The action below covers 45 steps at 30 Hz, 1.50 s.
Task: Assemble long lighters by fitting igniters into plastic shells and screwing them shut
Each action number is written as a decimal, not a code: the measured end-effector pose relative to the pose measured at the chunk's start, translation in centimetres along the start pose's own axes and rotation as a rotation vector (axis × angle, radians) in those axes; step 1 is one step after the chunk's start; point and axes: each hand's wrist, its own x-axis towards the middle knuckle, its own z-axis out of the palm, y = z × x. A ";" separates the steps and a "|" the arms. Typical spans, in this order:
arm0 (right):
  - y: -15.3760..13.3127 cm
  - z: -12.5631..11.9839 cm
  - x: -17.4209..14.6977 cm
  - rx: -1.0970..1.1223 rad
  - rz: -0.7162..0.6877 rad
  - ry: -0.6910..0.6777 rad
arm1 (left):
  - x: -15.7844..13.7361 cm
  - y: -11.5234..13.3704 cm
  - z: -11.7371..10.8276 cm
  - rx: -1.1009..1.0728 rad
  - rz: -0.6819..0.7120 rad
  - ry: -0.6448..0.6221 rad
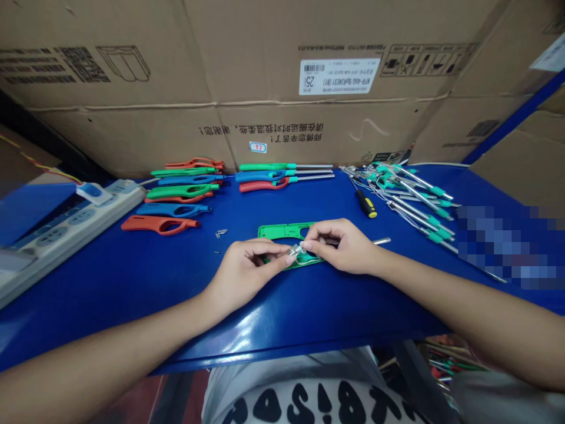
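Observation:
My left hand (247,265) is closed, with a small clear and silvery lighter part (295,251) pinched between thumb and fingertips. Close against it, my right hand (343,244) pinches the whitish end of that same part; its exact kind is too small to make out. Beneath both hands lies an opened green lighter shell (279,231), partly hidden by my fingers. A thin wire runs over its lower half. Beyond my right hand, a metal tube (382,241) sticks out to the right.
Empty coloured lighter shells (165,209) lie at the left beside a power strip (66,227). Lighters with metal tubes (286,175) lie at the back. Tiny screws (221,233) are left of the shell. A screwdriver (367,204) and wired tube assemblies (415,200) lie right, before a cardboard wall (168,126).

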 end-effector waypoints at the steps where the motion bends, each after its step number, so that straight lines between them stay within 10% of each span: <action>1: 0.0 0.0 0.0 -0.002 -0.002 -0.001 | 0.0 0.0 0.0 -0.002 0.008 -0.004; 45: 0.0 -0.7 0.5 -0.043 0.032 0.000 | 0.5 0.0 -0.6 0.026 0.017 -0.042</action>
